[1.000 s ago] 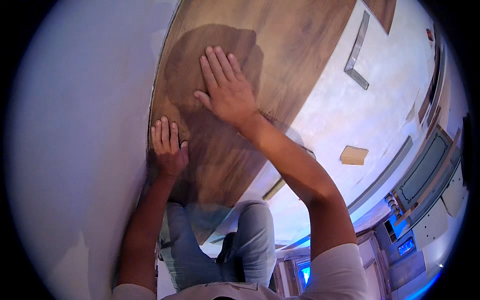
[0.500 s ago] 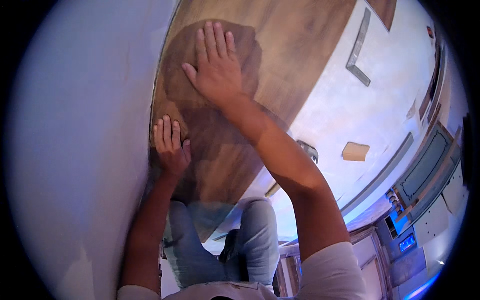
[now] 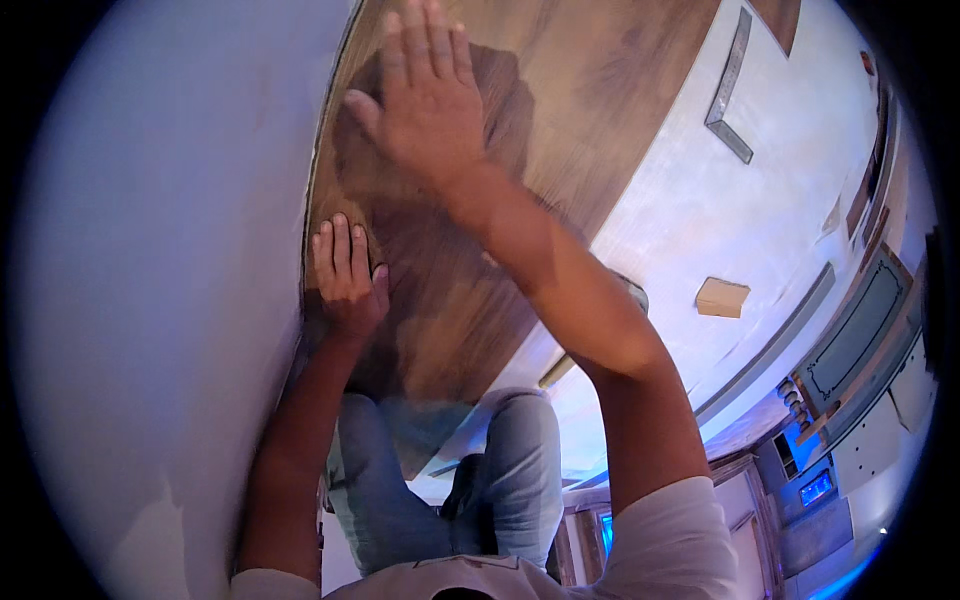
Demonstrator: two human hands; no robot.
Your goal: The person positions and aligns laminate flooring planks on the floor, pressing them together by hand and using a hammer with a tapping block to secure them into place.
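Observation:
A long brown wood-grain sheet [image 3: 590, 90] stretches away from my knees, with its left edge along a pale wall-like surface [image 3: 180, 230]. My left hand [image 3: 346, 275] rests on the sheet close to that edge, fingers stretched out and holding nothing. Farther off, my right hand [image 3: 430, 105] is over the sheet with its fingers spread and its thumb out to the left. No object is in it. Whether its palm touches the sheet I cannot tell. Dark shadows of my head and arms fall on the wood grain.
To the right, a white surface holds a metal try square [image 3: 728, 95], a small tan piece of cardboard [image 3: 722, 297] and a long grey strip [image 3: 775, 340]. A dark-edged object [image 3: 632, 288] is partly hidden behind my right forearm. Panels and frames [image 3: 860, 325] stand at far right.
My right hand has moved farther away along the sheet, its fingers spreading wider. My left hand stays near the same spot by the edge. The view has shifted slightly.

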